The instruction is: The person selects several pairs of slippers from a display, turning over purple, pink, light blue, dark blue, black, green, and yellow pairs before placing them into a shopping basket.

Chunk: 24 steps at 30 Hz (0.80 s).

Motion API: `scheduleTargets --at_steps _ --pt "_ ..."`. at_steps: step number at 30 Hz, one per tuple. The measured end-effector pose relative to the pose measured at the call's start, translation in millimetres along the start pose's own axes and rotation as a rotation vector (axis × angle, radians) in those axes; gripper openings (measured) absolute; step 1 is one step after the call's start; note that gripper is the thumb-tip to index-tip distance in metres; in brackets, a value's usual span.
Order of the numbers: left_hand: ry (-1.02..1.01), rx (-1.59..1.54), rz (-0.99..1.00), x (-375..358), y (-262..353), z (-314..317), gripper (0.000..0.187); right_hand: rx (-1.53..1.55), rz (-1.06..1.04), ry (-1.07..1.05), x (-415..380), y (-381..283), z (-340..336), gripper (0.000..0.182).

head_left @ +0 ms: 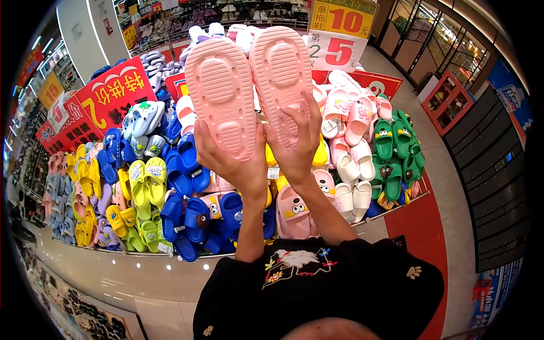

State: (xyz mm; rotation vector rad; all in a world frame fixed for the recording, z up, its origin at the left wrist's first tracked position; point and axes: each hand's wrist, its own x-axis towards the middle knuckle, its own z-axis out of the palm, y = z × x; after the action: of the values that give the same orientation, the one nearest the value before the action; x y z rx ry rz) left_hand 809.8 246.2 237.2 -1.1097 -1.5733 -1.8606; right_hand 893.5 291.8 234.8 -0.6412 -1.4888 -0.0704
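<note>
Two pink slippers are held up side by side, with their ridged soles facing me. My left hand (235, 161) grips the heel end of the left pink slipper (221, 85). Around the heel end of the right pink slipper (280, 73) my right hand (297, 136) is closed, its fingers lying along the sole's right edge. Behind and below my wrists are blue slippers (184, 170) and pink slippers with cartoon eyes (294, 209). The upper sides of the held pair are hidden.
A display table (147, 256) is heaped with colourful slippers, including green slippers (391, 178) and lime slippers (148, 181). A red price sign (122, 93) stands at left, a yellow and white price sign (343, 34) at the back. Grey lockers (493, 164) line the right side.
</note>
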Motion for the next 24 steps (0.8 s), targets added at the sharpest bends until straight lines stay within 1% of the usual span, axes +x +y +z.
scheduleTargets --at_steps 12,22,24 --pt "-0.023 -0.016 -0.004 -3 -3 3 0.095 -0.012 -0.005 -0.016 -1 3 -3 0.044" --pt "-0.045 0.018 -0.005 -1 -3 5 0.093 0.010 0.001 -0.021 -1 3 -3 0.043" --pt "-0.095 -0.377 -0.176 -4 -10 11 0.085 0.030 0.012 -0.023 1 3 -5 0.042"
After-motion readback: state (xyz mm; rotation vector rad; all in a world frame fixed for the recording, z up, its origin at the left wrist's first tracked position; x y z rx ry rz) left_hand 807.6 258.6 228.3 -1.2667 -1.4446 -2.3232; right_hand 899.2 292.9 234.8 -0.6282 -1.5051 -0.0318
